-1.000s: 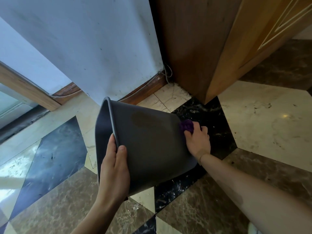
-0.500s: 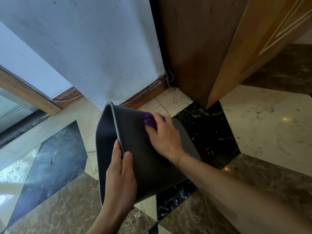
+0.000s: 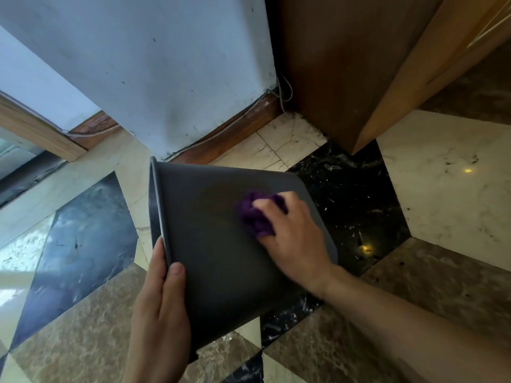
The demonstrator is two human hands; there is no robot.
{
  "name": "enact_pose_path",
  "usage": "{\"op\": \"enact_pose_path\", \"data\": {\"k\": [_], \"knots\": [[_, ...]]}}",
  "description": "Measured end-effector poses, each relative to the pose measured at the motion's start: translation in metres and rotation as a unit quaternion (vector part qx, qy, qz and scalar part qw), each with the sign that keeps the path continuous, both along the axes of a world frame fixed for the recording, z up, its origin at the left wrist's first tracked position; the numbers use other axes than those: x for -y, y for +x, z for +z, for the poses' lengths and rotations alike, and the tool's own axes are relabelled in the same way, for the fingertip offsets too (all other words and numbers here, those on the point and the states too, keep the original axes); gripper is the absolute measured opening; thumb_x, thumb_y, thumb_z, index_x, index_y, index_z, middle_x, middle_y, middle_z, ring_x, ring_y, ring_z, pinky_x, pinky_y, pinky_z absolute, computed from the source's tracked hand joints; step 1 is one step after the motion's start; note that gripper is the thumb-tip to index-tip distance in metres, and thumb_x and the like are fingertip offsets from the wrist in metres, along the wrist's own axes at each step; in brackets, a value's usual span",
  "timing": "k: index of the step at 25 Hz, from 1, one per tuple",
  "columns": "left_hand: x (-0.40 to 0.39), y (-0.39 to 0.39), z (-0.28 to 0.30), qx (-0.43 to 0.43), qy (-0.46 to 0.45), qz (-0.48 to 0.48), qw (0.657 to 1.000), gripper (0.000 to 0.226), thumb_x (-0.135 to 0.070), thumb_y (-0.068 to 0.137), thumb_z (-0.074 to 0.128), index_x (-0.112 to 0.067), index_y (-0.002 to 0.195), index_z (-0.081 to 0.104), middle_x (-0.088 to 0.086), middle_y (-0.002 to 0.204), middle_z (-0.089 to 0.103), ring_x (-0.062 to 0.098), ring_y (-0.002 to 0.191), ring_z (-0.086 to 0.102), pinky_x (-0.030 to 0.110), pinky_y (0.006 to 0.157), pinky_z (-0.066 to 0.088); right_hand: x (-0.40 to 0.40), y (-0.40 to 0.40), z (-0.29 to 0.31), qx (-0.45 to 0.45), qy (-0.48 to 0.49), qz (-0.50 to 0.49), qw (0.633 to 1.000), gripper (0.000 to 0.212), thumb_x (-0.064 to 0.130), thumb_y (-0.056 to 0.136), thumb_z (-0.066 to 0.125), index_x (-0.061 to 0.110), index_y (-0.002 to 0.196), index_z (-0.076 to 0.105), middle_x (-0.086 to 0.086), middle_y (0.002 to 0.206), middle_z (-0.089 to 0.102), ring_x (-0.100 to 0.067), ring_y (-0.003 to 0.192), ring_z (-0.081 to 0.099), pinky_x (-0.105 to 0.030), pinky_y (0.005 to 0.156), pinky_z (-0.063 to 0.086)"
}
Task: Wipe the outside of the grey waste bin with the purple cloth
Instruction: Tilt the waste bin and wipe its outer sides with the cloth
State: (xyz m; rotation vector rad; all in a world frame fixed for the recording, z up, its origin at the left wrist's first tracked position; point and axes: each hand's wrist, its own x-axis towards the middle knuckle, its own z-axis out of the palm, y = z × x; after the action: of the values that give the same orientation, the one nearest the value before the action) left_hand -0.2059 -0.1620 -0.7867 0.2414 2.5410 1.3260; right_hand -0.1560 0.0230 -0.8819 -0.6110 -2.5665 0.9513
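The grey waste bin (image 3: 210,244) is tipped on its side above the floor, its open mouth facing left and its base to the right. My left hand (image 3: 160,308) grips the rim at the lower left, thumb on the outside wall. My right hand (image 3: 293,236) presses the bunched purple cloth (image 3: 253,214) flat against the upper outside wall, right of its middle. Fingers cover part of the cloth. The bin's inside is hidden.
A white wall (image 3: 154,64) with a wooden skirting board (image 3: 229,136) stands right behind the bin. A tall wooden cabinet (image 3: 345,64) rises at the back right, with thin cables in the corner. Patterned marble floor (image 3: 442,175) spreads all around.
My right hand with the cloth swept from the bin's base towards the rim, then came back right and lower to mid-wall. My left hand kept its hold on the rim.
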Motion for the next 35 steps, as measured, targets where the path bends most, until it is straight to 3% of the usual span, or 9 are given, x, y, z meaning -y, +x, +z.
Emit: {"op": "enact_pose_path", "data": {"k": [3, 9, 13, 18, 22, 24, 29, 32, 35], "knots": [[0.002, -0.002, 0.002, 0.0, -0.025, -0.005, 1.0, 0.048, -0.023, 0.102, 0.038, -0.038, 0.147, 0.037, -0.016, 0.138, 0.052, -0.031, 0.11, 0.036, -0.003, 0.079, 0.036, -0.042, -0.001, -0.037, 0.06, 0.007, -0.07, 0.996, 0.043, 0.052, 0.084, 0.046, 0.04, 0.124, 0.038, -0.007, 0.129, 0.039, -0.033, 0.11, 0.049, -0.035, 0.073, 0.045], [-0.016, 0.006, 0.009, 0.0, -0.025, -0.037, 0.999, 0.049, -0.03, 0.103, 0.034, -0.038, 0.15, 0.029, -0.012, 0.13, 0.056, -0.017, 0.102, 0.051, 0.006, 0.075, 0.039, -0.09, -0.036, -0.049, 0.136, -0.139, -0.19, 0.962, 0.035, 0.04, 0.096, 0.048, 0.031, 0.129, 0.042, -0.015, 0.136, 0.039, -0.043, 0.115, 0.05, -0.041, 0.085, 0.043], [-0.018, 0.01, 0.014, 0.002, -0.02, -0.033, 0.999, 0.049, -0.03, 0.102, 0.034, -0.036, 0.151, 0.028, -0.006, 0.126, 0.058, -0.008, 0.099, 0.055, 0.012, 0.076, 0.04, -0.06, -0.07, 0.003, 0.065, -0.132, -0.104, 0.984, 0.036, 0.041, 0.097, 0.05, 0.03, 0.13, 0.046, -0.013, 0.132, 0.043, -0.038, 0.108, 0.056, -0.037, 0.082, 0.046], [-0.015, 0.007, 0.01, 0.004, -0.002, -0.02, 1.0, 0.049, -0.024, 0.102, 0.038, -0.039, 0.148, 0.033, -0.014, 0.13, 0.056, -0.028, 0.099, 0.047, 0.008, 0.079, 0.038, 0.026, -0.063, 0.065, -0.114, -0.078, 0.096, 0.986, 0.04, 0.041, 0.089, 0.061, 0.029, 0.126, 0.052, -0.008, 0.121, 0.05, -0.03, 0.101, 0.058, -0.037, 0.077, 0.053], [-0.005, 0.001, 0.004, -0.007, 0.008, -0.019, 1.0, 0.048, -0.018, 0.102, 0.039, -0.039, 0.145, 0.041, -0.022, 0.128, 0.057, -0.021, 0.108, 0.05, -0.001, 0.078, 0.04, 0.038, -0.02, 0.047, -0.109, -0.025, 0.13, 0.985, 0.039, 0.055, 0.09, 0.051, 0.037, 0.124, 0.046, -0.004, 0.119, 0.047, -0.025, 0.097, 0.054, -0.036, 0.064, 0.053], [-0.002, -0.002, 0.002, 0.004, 0.014, -0.011, 1.0, 0.047, -0.018, 0.102, 0.04, -0.035, 0.146, 0.041, -0.016, 0.133, 0.058, -0.012, 0.114, 0.052, 0.004, 0.081, 0.041, 0.014, -0.011, 0.023, -0.067, -0.022, 0.085, 0.994, 0.04, 0.054, 0.085, 0.052, 0.04, 0.122, 0.045, -0.002, 0.117, 0.045, -0.027, 0.099, 0.053, -0.041, 0.067, 0.054], [-0.007, 0.007, 0.003, 0.0, -0.008, -0.022, 1.0, 0.05, -0.026, 0.1, 0.04, -0.036, 0.149, 0.034, -0.029, 0.126, 0.055, -0.027, 0.106, 0.045, -0.004, 0.076, 0.038, -0.084, -0.027, -0.048, 0.102, -0.058, -0.099, 0.988, 0.035, 0.042, 0.092, 0.051, 0.037, 0.125, 0.039, -0.011, 0.131, 0.042, -0.036, 0.108, 0.055, -0.049, 0.086, 0.051], [-0.017, 0.01, 0.007, -0.015, -0.017, -0.046, 0.999, 0.051, -0.03, 0.1, 0.037, -0.037, 0.151, 0.029, -0.045, 0.112, 0.055, -0.03, 0.098, 0.045, -0.006, 0.069, 0.036, -0.106, -0.03, -0.066, 0.129, -0.128, -0.166, 0.969, 0.031, 0.044, 0.096, 0.046, 0.033, 0.124, 0.041, -0.014, 0.133, 0.041, -0.04, 0.108, 0.055, -0.044, 0.086, 0.047], [-0.021, 0.012, 0.01, -0.013, -0.017, -0.043, 0.999, 0.051, -0.03, 0.101, 0.036, -0.038, 0.151, 0.028, -0.03, 0.115, 0.06, -0.024, 0.093, 0.05, -0.001, 0.066, 0.04, -0.096, -0.044, -0.053, 0.106, -0.132, -0.166, 0.971, 0.034, 0.046, 0.096, 0.047, 0.029, 0.125, 0.044, -0.015, 0.129, 0.043, -0.041, 0.104, 0.056, -0.04, 0.081, 0.045]]}}
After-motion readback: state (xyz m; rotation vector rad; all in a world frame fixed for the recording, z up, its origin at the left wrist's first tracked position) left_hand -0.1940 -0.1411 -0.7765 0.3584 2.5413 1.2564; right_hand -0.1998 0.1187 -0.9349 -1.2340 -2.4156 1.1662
